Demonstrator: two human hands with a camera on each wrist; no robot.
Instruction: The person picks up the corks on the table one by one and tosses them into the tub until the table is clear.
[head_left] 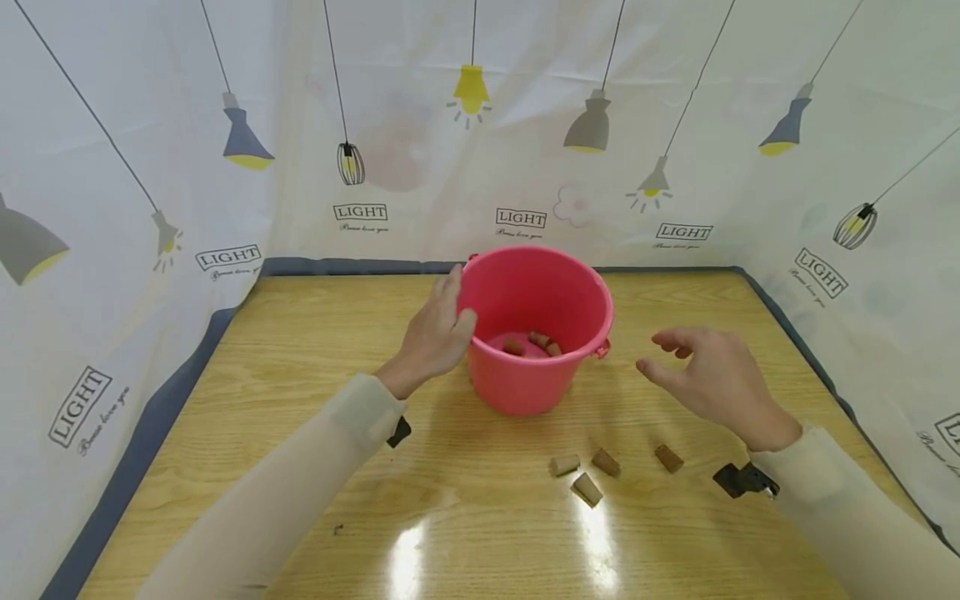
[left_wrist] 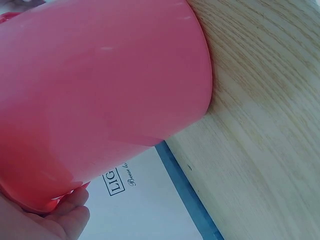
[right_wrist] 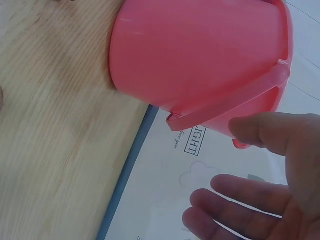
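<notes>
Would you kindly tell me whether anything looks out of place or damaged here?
Only a small dark mark at the table's near left stands out on the plain surface; it is too small to identify. Four corks lie loose outside the upright bucket, but I see no damage.

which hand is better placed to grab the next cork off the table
Probably the right hand: it looks empty and is nearer the four corks on the table, while the left hand is at the pink bucket's rim.
</notes>
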